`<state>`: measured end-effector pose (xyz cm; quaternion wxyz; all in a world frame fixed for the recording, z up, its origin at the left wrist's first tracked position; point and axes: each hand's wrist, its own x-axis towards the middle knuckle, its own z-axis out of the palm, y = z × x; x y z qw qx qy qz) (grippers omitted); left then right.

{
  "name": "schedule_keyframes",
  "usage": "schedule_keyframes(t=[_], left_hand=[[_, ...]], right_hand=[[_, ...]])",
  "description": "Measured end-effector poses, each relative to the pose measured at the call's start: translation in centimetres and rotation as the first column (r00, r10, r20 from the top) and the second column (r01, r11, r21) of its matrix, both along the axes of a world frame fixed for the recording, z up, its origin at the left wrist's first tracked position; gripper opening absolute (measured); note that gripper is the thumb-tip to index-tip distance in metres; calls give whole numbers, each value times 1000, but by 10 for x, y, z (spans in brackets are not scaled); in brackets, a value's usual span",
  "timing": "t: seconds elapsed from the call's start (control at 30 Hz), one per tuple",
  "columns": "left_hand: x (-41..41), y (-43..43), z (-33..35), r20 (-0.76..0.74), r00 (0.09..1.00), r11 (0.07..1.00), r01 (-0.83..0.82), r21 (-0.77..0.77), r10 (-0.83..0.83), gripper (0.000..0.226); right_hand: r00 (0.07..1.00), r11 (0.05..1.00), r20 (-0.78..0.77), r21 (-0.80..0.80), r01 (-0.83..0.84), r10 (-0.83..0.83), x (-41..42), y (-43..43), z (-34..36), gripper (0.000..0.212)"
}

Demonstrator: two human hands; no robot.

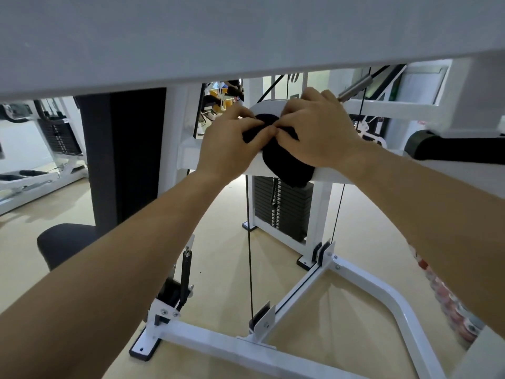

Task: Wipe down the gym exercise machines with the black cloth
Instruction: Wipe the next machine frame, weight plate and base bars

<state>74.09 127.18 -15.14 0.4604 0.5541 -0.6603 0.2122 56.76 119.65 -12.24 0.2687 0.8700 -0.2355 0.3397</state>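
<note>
Hands — left (232, 144), right (317, 132) — thumbs meeting, pinching black cloth (287, 165).

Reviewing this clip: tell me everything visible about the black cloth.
The black cloth looks soft and thick, like towelling, bunched rather than spread flat. It is draped over a curved white machine panel, its lower end hanging past the panel's front edge above the weight stack. The left hand and right hand both press on its upper part, thumbs meeting at the middle.
</note>
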Motion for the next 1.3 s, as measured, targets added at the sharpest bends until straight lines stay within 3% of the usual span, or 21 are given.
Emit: schedule_keyframes(t=[0.1,0.2,0.4,0.57,0.7,0.83,1.0,1.13,1.3], left_hand=[[3,-1,1,-49,999,1000,5,3,-5,29],[6,-5,4,12,998,999,-54,1,53,26],[0,-19,16,-18,997,991,-82,-105,81,18],[-27,-31,14,158,987,983,31,-179,-2,16],[-26,-33,4,270,963,987,59,-152,-16,13],[-19,-31,9,419,904,988,-15,-153,78,15],[-32,-36,15,306,952,998,0,-66,20,15],[-29,-30,16,292,956,1000,22,-16,-16,20],[11,-21,18,174,979,990,-86,-110,105,18]], right_hand=[[1000,998,9,62,-23,23,-2,2,-9,39],[999,1000,33,27,6,-7,6,4,-12,30],[999,997,40,-71,34,-31,10,-4,8,20],[995,996,94,-86,26,-18,-25,-14,1,17],[999,998,13,-60,33,-32,-32,-15,1,12],[995,985,-63,-156,68,-79,-29,-11,7,10],[994,990,-81,-127,59,-70,-40,-10,10,11],[1000,999,-11,-48,22,-23,-50,-8,5,10],[996,958,-10,-273,86,-92,2,2,6,11]])
